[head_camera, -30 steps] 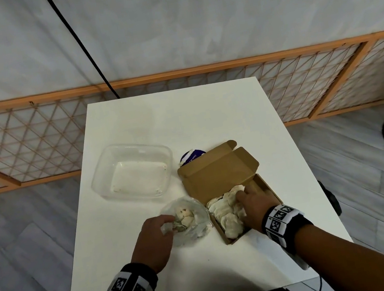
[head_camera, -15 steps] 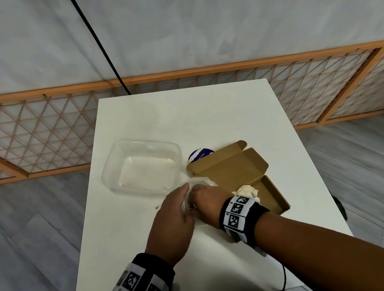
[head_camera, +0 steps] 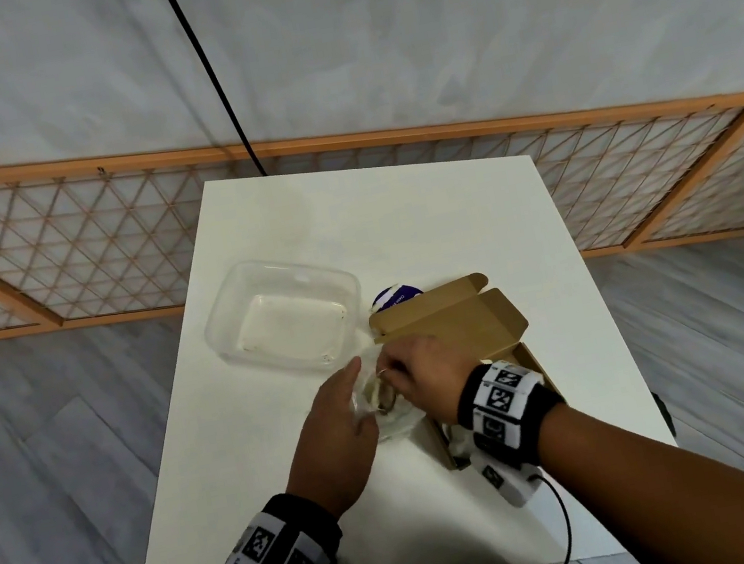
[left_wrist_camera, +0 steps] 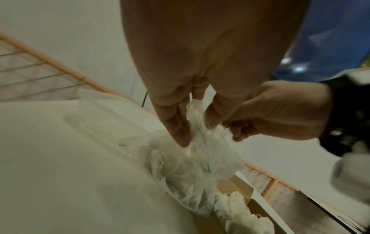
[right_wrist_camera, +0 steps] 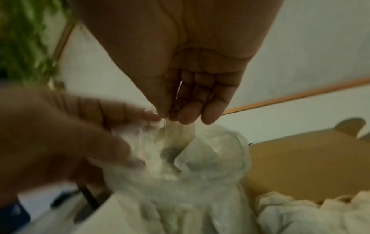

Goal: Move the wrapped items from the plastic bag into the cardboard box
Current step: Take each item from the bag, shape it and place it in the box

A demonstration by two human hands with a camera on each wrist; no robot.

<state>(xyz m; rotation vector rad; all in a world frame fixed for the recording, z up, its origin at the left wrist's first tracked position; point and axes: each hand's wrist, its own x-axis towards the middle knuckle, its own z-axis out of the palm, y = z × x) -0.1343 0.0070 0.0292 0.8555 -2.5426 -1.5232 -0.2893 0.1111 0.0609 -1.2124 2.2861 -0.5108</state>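
Observation:
A crumpled clear plastic bag (head_camera: pixel 392 420) lies on the white table just left of the open cardboard box (head_camera: pixel 463 330). My left hand (head_camera: pixel 353 397) pinches the bag's rim (left_wrist_camera: pixel 193 110) and holds it up. Reaching into the bag's mouth, my right hand (head_camera: pixel 394 375) pinches the top of a pale wrapped item (right_wrist_camera: pixel 174 134) with a dark core. The bag (right_wrist_camera: pixel 220 158) sags around that item. Several white wrapped items (right_wrist_camera: pixel 300 213) lie in the box (right_wrist_camera: pixel 300 166); they also show as wrapped items (left_wrist_camera: pixel 240 210) in the left wrist view. My right forearm hides most of the box's inside in the head view.
A clear plastic tub (head_camera: pixel 286 316) stands behind and left of the bag. A round purple-and-white object (head_camera: pixel 395 298) sits behind the box lid. An orange lattice fence (head_camera: pixel 59 267) and a black cable (head_camera: pixel 216 85) run behind the table (head_camera: pixel 372 212).
My right hand left the box, crossed left to the bag and now pinches an item inside it. The left hand shifted its hold up to the bag's rim.

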